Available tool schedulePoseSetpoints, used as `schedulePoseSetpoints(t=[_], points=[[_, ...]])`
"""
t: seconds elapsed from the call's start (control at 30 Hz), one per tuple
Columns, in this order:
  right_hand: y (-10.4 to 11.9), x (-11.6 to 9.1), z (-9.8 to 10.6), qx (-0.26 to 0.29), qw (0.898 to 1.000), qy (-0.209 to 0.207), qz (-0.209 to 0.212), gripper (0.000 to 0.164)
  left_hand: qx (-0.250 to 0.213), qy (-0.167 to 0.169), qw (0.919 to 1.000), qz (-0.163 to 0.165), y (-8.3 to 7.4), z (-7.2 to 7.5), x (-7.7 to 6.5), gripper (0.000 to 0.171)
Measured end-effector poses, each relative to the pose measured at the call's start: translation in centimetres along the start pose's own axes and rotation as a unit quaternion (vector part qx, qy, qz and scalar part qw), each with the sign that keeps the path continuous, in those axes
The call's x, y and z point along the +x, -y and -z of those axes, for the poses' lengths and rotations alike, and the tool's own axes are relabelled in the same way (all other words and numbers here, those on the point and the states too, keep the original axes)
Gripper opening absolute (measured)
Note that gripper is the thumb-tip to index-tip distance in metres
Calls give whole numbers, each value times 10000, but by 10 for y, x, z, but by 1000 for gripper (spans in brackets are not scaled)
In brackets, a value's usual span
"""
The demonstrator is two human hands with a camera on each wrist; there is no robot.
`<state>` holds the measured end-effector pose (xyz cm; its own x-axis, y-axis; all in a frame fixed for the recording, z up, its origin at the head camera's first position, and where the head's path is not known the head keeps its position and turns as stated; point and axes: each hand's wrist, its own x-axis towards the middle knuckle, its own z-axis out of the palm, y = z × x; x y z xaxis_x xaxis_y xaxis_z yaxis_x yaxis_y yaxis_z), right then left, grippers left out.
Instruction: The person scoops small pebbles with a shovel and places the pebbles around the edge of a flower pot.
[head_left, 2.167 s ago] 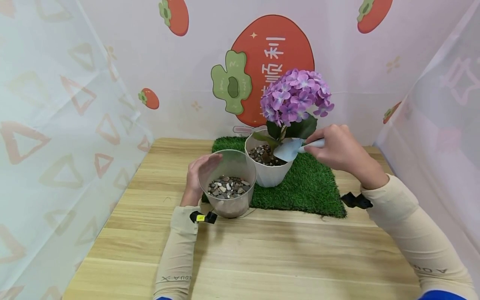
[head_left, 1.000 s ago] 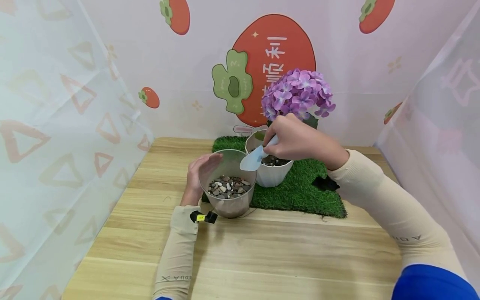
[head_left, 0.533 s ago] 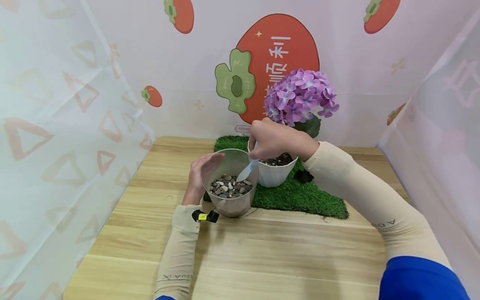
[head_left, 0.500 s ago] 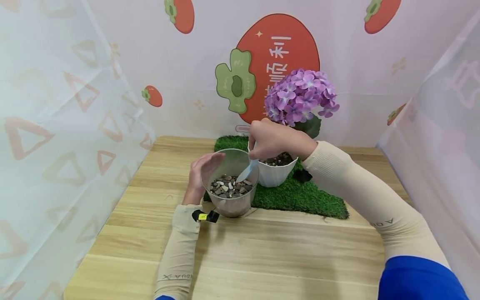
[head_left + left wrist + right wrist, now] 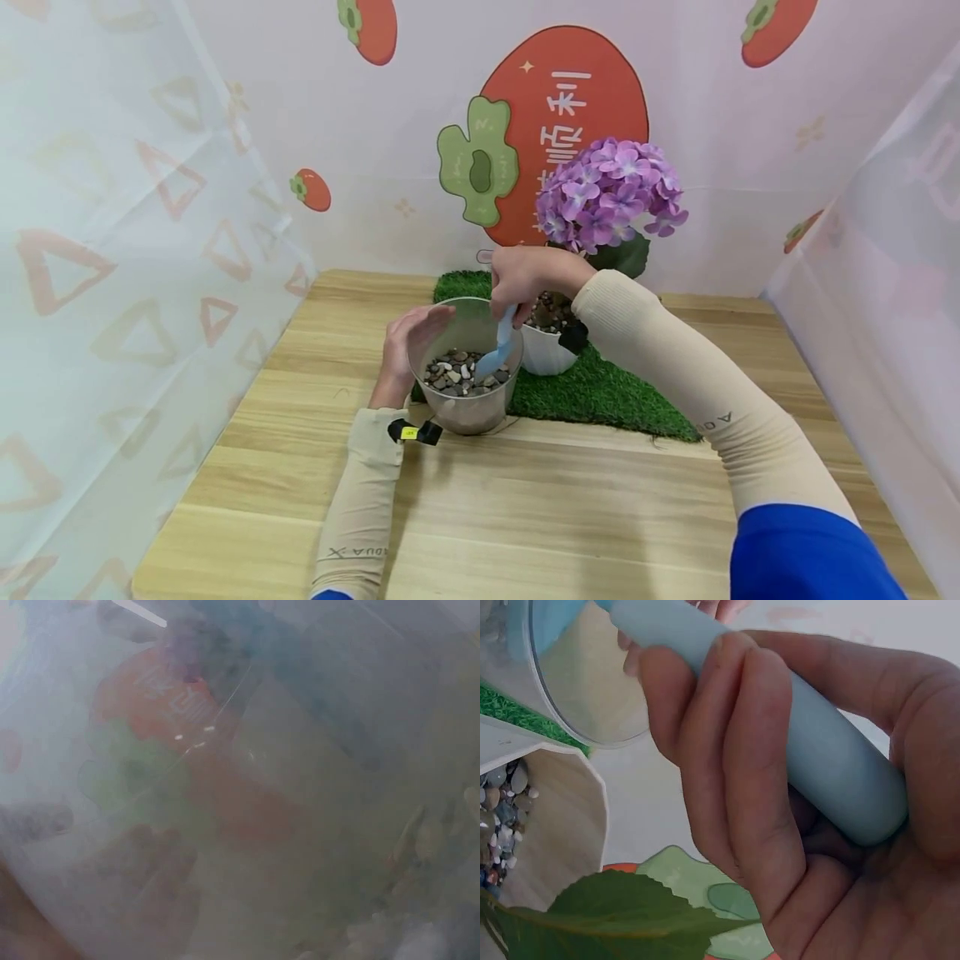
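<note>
My right hand [image 5: 521, 275] grips the light blue handle of a small trowel [image 5: 505, 342]. Its blade dips into a clear plastic container [image 5: 468, 412], against the pebbles [image 5: 453, 375] at the bottom. The right wrist view shows the fingers curled round the trowel handle [image 5: 840, 772]. My left hand [image 5: 405, 346] rests along the container's left outer side, its fingers extended behind the rim. To the right stands a white pot [image 5: 547, 354] with pebbles inside and a purple hydrangea [image 5: 611, 196], partly hidden by my right hand. The left wrist view is hazy, looking through the container wall.
The pot stands on a green artificial grass mat [image 5: 622, 396]; the container overlaps its left edge. A wooden table [image 5: 487, 517] lies beneath everything. A printed cloth backdrop [image 5: 390, 125] rises behind, with hanging sheets at left and right.
My right hand has brought the trowel from the flower pot leftward and down into the container, with the handle turned more upright. My left hand has stayed at the container.
</note>
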<state>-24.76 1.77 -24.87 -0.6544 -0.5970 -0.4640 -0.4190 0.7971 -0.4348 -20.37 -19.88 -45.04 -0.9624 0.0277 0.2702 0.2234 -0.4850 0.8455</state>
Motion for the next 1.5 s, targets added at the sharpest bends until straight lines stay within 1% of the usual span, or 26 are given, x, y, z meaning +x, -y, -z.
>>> schedulePoseSetpoints(t=[0.07,0.13,0.27,0.43,0.57,0.67,0.73,0.83,0.97,1.07,1.17,1.27,1.37,1.43,1.5], points=[[0,3,1,58,9999,90,-101,19,-36,40,10000,-25,1,1,0,38],[1,6,2,151,9995,177,-225,17,-28,-76,10000,-26,0,-2,0,37],[2,12,3,238,9981,347,-455,15,-48,-107,9999,49,-1,-4,0,37],[5,23,0,-54,9968,616,-511,16,-22,-116,9999,11,-1,-4,0,37],[10,30,-6,-231,9948,860,-491,18,-18,-17,10000,-89,0,-2,1,37],[13,34,-9,-308,9939,905,-544,18,-32,102,9998,-162,1,-1,1,37],[15,37,-12,-301,9941,841,-610,17,-14,145,9997,-194,1,0,1,38],[15,43,-20,-155,9947,775,-661,19,-8,138,9997,-208,1,1,1,38],[14,45,-36,69,9969,498,-612,24,23,126,9998,-153,2,1,0,37],[16,39,-49,28,9989,135,-457,23,98,154,9998,-121,1,3,2,36],[18,31,-64,-112,9997,-101,-181,28,206,69,9997,-128,-1,4,2,35],[16,24,-77,-241,9989,-362,176,39,218,2,9997,-133,-2,4,2,35],[10,19,-84,-452,9929,-833,717,50,191,-32,9998,-72,-3,2,2,36],[5,18,-88,-610,9846,-1162,1152,51,196,-130,9997,-30,-3,-1,2,37],[0,19,-92,-717,9763,-1429,1458,50,184,-199,9996,-2,-1,-3,1,37]])
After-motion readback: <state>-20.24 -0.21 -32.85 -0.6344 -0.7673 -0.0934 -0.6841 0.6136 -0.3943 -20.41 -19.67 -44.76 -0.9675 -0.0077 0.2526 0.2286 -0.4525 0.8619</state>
